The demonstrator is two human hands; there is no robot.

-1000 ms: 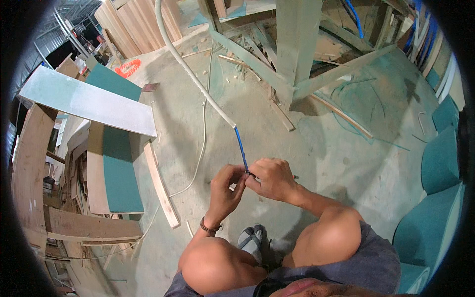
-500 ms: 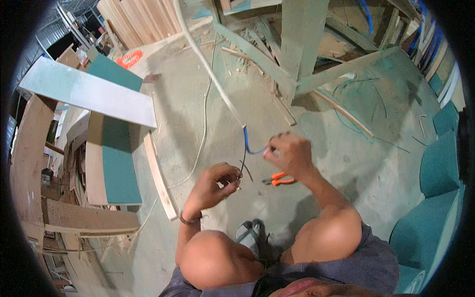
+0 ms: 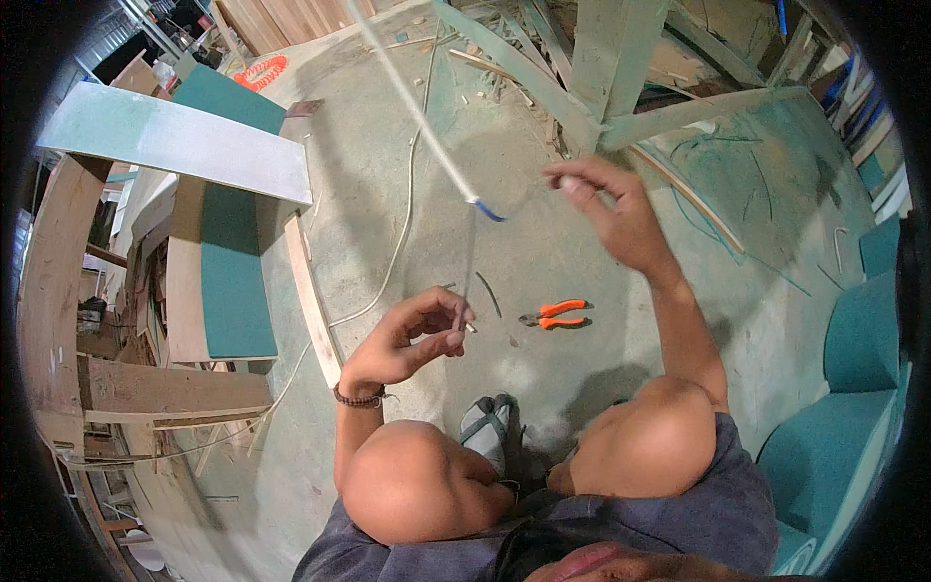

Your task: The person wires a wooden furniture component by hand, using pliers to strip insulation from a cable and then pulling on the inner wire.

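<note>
A white cable point(image 3: 427, 141) hangs down from the top, with a short length of blue wire point(image 3: 492, 210) sticking out of its lower end. From that blue part a thin, blurred strand runs to my right hand point(image 3: 613, 209), whose thumb and fingertips are pinched together. My left hand point(image 3: 412, 335), lower down, pinches the dark wire point(image 3: 469, 257) that drops from the cable end, faint with blur. Between and below the hands, cutting pliers point(image 3: 558, 314) with orange handles lie on the concrete floor. Left of them rests a short dark piece of wire point(image 3: 488, 294).
On the left stand wooden frames point(image 3: 58, 291) and a pale board point(image 3: 184, 155); a wood strip point(image 3: 310, 301) and a thin pale cable point(image 3: 405, 209) lie nearby. A wooden trestle leg point(image 3: 616, 68) rises ahead. Teal curved panels point(image 3: 834, 446) line the right.
My right hand has moved up and to the right, drawing the blue wire's strand out sideways. My left hand has shifted slightly up, still pinching the dark wire. The view has tilted a little.
</note>
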